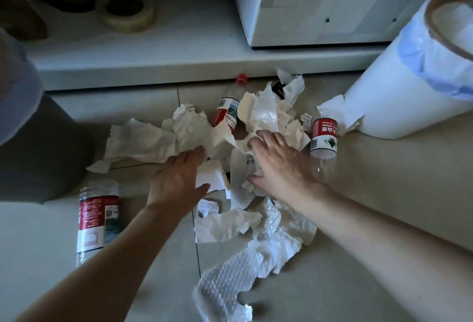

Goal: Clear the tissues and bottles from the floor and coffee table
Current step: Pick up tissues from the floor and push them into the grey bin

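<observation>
hands on tissue heap (179, 132): left hand (176, 180) pinching a tissue, right hand (279, 160) splayed flat, likely gathering toward bin (399, 96).

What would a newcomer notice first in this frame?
A heap of crumpled tissues sprawls over the floor tiles in mid frame, with both hands, left hand and right hand, reaching into it. Red-labelled plastic bottles lie around it, one at lower left, and a lined white bin stands at right.
</observation>
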